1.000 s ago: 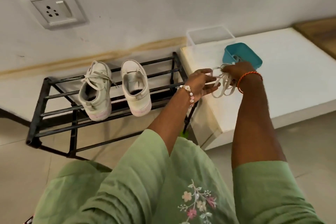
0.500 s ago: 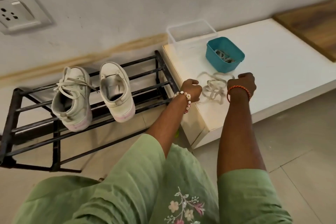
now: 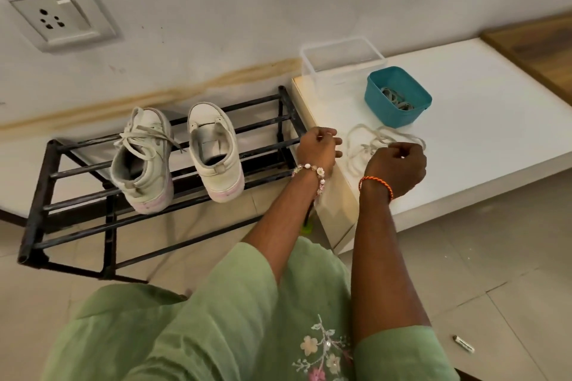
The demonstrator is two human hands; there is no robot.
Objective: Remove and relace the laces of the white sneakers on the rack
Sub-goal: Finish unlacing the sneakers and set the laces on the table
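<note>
Two white sneakers stand on a black metal rack. The left sneaker has its lace tied in place. No lace shows in the right sneaker. A loose white lace lies in loops on the white platform beside the rack. My left hand hovers at the platform's corner, just left of the lace, loosely curled and holding nothing. My right hand is curled over the near right part of the lace; whether it holds the lace is hidden.
A teal tub with rubber bands and a clear plastic box sit behind the lace. A wooden board lies far right. A wall socket is upper left. A small white object lies on the floor tiles.
Both hands carried the bunched lace down from near the teal tub and laid it on the platform. My left hand has since let go and drawn back to the left.
</note>
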